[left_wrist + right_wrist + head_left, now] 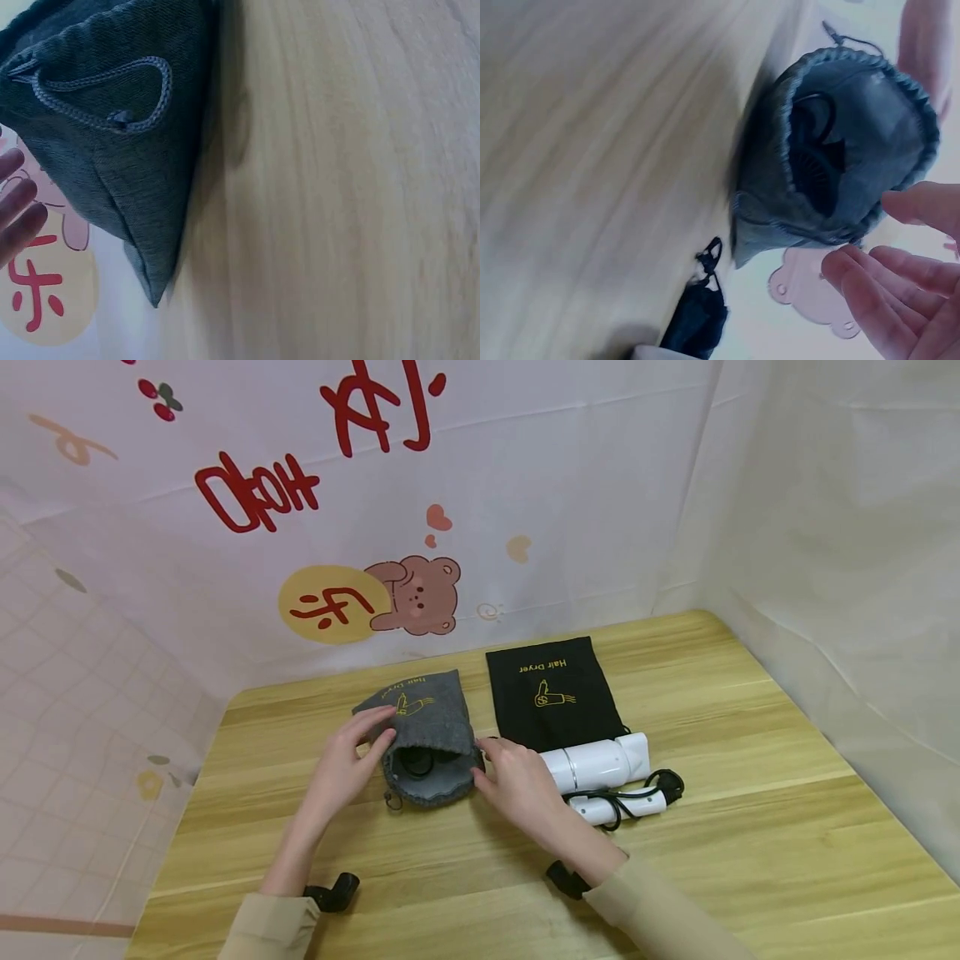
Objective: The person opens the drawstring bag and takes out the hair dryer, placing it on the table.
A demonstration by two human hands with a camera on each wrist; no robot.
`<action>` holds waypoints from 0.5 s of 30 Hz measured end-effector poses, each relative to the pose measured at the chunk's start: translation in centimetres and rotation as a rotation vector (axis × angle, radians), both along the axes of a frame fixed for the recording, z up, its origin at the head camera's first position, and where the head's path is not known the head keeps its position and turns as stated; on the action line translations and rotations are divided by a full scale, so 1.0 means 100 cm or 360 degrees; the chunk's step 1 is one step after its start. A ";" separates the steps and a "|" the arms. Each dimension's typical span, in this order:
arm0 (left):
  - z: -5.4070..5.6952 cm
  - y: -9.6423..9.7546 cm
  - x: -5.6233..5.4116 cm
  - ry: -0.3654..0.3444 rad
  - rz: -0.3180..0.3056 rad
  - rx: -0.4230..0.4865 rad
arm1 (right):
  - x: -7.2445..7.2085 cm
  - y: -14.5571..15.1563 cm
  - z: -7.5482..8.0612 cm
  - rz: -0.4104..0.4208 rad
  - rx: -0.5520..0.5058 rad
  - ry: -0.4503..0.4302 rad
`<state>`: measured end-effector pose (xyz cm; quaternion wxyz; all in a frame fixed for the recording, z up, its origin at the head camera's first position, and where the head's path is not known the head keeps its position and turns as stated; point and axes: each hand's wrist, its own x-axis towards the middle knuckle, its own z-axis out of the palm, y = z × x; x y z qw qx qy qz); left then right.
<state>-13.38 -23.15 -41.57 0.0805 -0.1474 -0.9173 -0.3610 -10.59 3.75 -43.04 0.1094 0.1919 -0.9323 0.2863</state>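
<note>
A grey drawstring bag (442, 727) printed "Hair Dryer" lies on the table with its mouth gaping toward me. Inside it, the right wrist view shows a dark ridged object (814, 176) and a loop of black cord; the rest is hidden. My left hand (347, 764) is at the bag's left side, fingers extended over the printed cloth. In the left wrist view its fingers (16, 206) appear beside the bag, gripping nothing. At the right edge of the mouth is my right hand (521, 785), its thumb and fingers spread apart near the rim.
A flat black "Hair Dryer" bag (555, 693) lies at the back right. In front of it is a white hair dryer (596, 766), its handle (600, 810) wrapped with black cord. A printed cloth wall (592, 502) stands behind the wooden table (750, 827).
</note>
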 end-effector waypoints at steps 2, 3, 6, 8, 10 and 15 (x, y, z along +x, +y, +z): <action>-0.003 0.002 -0.004 0.0010 -0.0041 -0.0034 | 0.004 -0.001 0.002 0.0044 -0.0002 0.0061; -0.005 0.003 -0.005 0.0022 -0.0053 -0.0051 | 0.006 -0.002 0.003 0.0071 0.0009 0.0099; -0.009 0.007 -0.007 0.0037 -0.0074 -0.0074 | 0.010 -0.006 0.004 0.0172 0.0071 0.0183; -0.012 0.010 -0.008 0.0026 -0.0071 -0.0086 | 0.011 -0.009 0.003 0.0246 0.0150 0.0204; -0.015 0.013 -0.009 0.0011 -0.0066 -0.0110 | 0.010 -0.013 0.002 0.0314 0.0245 0.0195; -0.020 0.016 -0.010 0.0020 -0.0064 -0.0239 | 0.005 -0.017 0.000 0.0404 0.0461 0.0126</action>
